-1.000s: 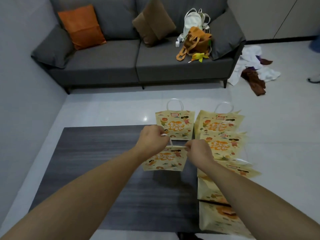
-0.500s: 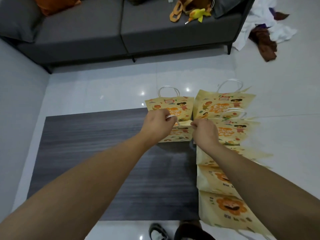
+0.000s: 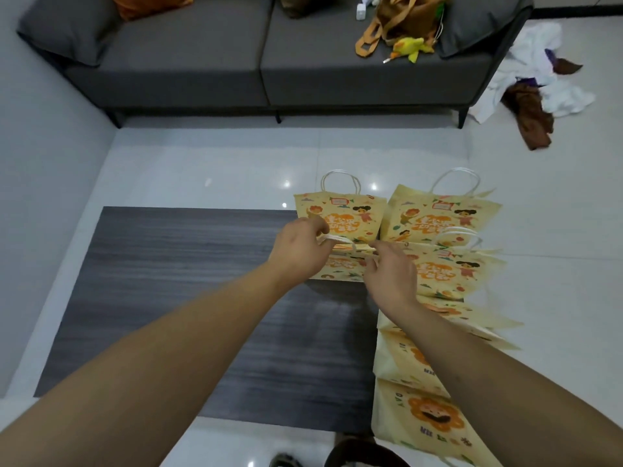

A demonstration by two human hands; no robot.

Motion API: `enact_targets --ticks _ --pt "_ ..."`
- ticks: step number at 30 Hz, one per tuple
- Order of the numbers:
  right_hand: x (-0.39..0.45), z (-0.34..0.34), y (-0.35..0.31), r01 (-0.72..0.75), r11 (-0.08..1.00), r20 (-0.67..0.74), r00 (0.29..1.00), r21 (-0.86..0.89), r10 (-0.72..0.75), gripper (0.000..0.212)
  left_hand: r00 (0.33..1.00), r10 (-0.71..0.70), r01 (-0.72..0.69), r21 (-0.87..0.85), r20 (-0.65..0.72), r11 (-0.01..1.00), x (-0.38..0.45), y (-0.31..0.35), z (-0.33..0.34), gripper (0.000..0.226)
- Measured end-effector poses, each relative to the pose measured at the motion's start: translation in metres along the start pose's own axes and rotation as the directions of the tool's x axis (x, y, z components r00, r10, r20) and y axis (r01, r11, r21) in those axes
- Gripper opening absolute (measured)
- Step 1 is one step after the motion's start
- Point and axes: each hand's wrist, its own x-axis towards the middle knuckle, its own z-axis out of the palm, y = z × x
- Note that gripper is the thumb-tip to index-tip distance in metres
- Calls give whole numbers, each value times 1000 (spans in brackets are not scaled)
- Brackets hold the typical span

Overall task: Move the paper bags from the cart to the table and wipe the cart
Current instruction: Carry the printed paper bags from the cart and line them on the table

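While pinching the white handle of a paper bag at the tabletop's two o'clock corner: left hand curled on it, right hand gripping its top edge. More bags overlapping at three o'clock.

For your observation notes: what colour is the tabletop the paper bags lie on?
Dark grey tabletop with a streaky wood-grain pattern, shown in the head view.

You held one paper bag over the dark table, your left hand pinching its white handle and your right hand at its top edge. More printed bags lay overlapped along the table's right side.
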Motion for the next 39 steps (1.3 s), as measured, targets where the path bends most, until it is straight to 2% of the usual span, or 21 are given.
enact_targets --ticks 4,12,17,20,23,26,32,39 --pt "-15 -2 -21 83 996 38 996 15 -84 41 997 -76 76 -6 6 997 -21 -9 -14 35" --pt "-49 -24 -96 245 969 90 966 -15 -243 47 975 -183 179 -44 -123 983 -95 -38 -70 39" --pt "-103 -27 -150 437 898 145 893 -51 -426 46 925 -301 288 -85 -233 954 -185 -73 -100 42" --pt "-157 -20 -185 571 817 180 814 -79 -552 43 858 -388 363 -137 -337 922 -261 -96 -116 42" --pt "-225 -7 -219 689 718 260 713 -95 -651 41 768 -476 436 -194 -429 879 -349 -118 -127 42" --pt "-307 6 -248 802 592 334 581 -82 -742 44 650 -589 524 -278 -480 805 -449 -141 -126 42" --pt "-483 39 -281 960 277 429 234 40 -873 41 337 -781 661 -459 -526 594 -654 -160 -92 40" --pt "-681 66 -275 968 -62 468 -173 243 -867 44 -28 -872 733 -603 -489 315 -858 -146 -40 42"
